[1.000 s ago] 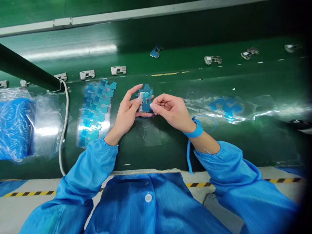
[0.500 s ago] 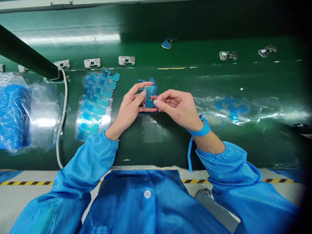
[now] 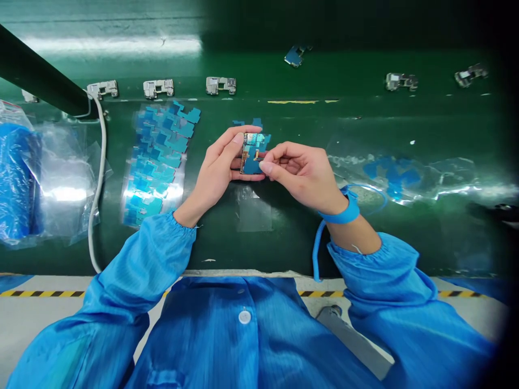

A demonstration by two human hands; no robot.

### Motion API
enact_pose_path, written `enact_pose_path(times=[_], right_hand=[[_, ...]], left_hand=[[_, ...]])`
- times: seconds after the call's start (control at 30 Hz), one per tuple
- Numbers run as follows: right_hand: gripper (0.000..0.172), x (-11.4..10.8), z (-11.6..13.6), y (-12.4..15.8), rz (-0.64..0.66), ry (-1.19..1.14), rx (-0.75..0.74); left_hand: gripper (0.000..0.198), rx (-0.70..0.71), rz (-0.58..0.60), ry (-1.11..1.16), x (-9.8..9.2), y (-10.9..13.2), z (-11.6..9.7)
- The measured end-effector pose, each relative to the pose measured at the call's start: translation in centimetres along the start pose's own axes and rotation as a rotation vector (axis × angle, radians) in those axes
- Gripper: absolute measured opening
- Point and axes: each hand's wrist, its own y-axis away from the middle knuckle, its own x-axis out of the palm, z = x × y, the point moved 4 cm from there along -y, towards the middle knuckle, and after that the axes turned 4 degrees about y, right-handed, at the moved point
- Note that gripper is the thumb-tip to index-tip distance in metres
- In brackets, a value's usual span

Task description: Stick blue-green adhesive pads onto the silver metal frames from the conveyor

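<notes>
Over the middle of the bench, my left hand (image 3: pixel 223 159) is closed round the edges of a small circuit board (image 3: pixel 244 154), thumb on its upper left. A piece of blue film (image 3: pixel 252 165) lies over much of the board's face, and a gold connector shows at its right side. My right hand (image 3: pixel 302 170) pinches at the right edge of the film with thumb and forefinger; its other fingers are curled in. Whether the film is fully stuck to the board there cannot be made out. Behind my left fingers, more blue film (image 3: pixel 257 122) shows.
A sheet of blue film pieces (image 3: pixel 162 156) lies left of my hands. Several circuit boards (image 3: pixel 221 85) line the far strip. A white cable (image 3: pixel 97 183), a dark post (image 3: pixel 44 70) and a bagged blue bundle (image 3: pixel 16 183) are at left. A coiled cord (image 3: pixel 317 248) runs from my blue wristband (image 3: pixel 344 210).
The view has shifted a little. The board now shows more of its left side beside the film, and the film sits slightly tilted to the right. Both hands keep their hold.
</notes>
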Motion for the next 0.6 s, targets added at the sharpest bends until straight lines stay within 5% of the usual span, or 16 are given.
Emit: enact_pose_path(times=[0.6], right_hand=[[0.039,0.45,-0.64,-0.05,-0.034,-0.016,-0.02]], left_hand=[[0.035,-0.02,-0.043,-0.02,0.04,-0.04,0.14]])
